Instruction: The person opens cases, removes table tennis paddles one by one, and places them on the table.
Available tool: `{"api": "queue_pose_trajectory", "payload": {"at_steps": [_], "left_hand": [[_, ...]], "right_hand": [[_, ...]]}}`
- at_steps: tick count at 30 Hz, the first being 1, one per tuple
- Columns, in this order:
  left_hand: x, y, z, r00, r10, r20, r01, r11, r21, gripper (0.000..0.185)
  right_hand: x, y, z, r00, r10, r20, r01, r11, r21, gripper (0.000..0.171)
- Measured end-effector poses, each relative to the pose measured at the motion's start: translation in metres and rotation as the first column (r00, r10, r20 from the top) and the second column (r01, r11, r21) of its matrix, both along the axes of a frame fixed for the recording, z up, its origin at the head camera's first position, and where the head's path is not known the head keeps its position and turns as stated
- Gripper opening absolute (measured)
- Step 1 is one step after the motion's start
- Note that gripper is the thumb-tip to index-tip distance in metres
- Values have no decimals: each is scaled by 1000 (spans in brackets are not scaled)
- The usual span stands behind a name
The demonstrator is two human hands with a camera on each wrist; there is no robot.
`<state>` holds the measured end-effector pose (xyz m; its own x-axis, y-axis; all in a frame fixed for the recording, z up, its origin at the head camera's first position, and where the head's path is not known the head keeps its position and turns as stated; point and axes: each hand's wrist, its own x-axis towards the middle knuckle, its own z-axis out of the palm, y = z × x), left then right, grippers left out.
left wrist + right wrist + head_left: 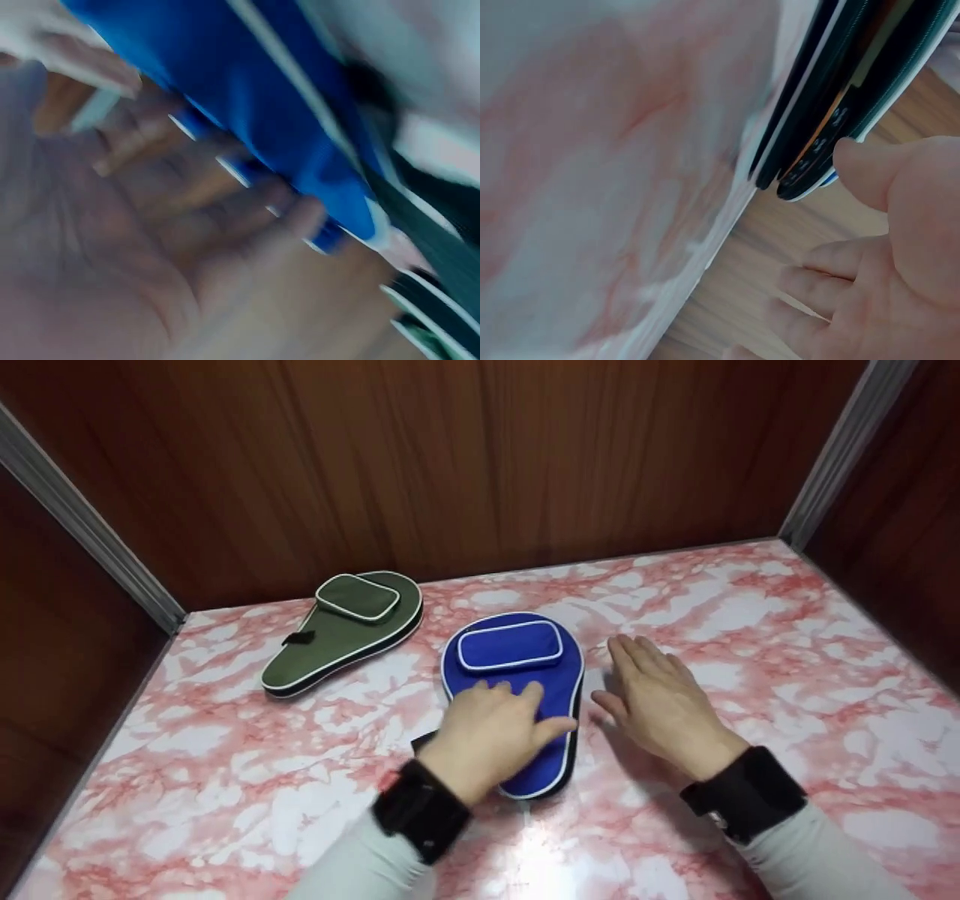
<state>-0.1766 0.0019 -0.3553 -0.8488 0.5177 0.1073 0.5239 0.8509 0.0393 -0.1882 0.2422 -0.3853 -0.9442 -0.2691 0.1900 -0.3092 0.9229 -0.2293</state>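
Left hand (491, 727) rests on closed blue paddle case (517, 660); contents hidden.

A staged booth: marble-patterned table (750, 607) enclosed by wood-grain panels (465, 457).

Two bare hands, the left hand (487, 735) and right hand (664, 705), emerge from pale grey long sleeves (810, 855), each wrist wrapped in a broad black strap (420, 810).

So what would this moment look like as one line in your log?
left hand: rests on blue paddle case | right hand: flat on marbled table, beside case | green paddle case: apart, far left
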Motion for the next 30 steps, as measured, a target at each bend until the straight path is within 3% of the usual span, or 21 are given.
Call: {"api": "queue_pose_trajectory", "payload": {"at_steps": [3, 6, 10, 14, 19, 22, 26, 30], "left_hand": [[6, 25, -2, 989, 142, -43, -146, 982, -121, 85], [8, 46, -2, 966, 251, -55, -257, 938, -232, 91], [5, 65, 1, 945, 312, -98, -327, 895, -302, 83], [3, 72, -1, 924, 343, -168, -379, 876, -298, 56], [3, 73, -9, 902, 350, -253, -408, 883, -232, 47], [3, 71, -12, 901, 327, -287, -389, 901, -194, 46], [6, 65, -13, 911, 299, -285, -347, 928, -135, 28], [8, 58, -16, 905, 296, -306, -312, 950, -5, 17]], "right_hand": [[-3, -1, -6, 1000, -4, 7, 4, 1000, -10, 80], [-5, -1, -8, 999, -21, 31, 22, 999, -26, 82], [-9, 5, -4, 997, -66, 44, 68, 996, -54, 80], [-13, 7, 1, 995, -76, 59, 79, 996, -52, 81], [-14, 7, 4, 992, -61, 114, 63, 998, -14, 83], [-12, 7, 4, 991, -46, 129, 48, 999, -14, 82], [-9, 6, 2, 989, -18, 147, 21, 1000, -19, 82], [-7, 5, 0, 988, 6, 152, -4, 1000, -15, 81]]}}
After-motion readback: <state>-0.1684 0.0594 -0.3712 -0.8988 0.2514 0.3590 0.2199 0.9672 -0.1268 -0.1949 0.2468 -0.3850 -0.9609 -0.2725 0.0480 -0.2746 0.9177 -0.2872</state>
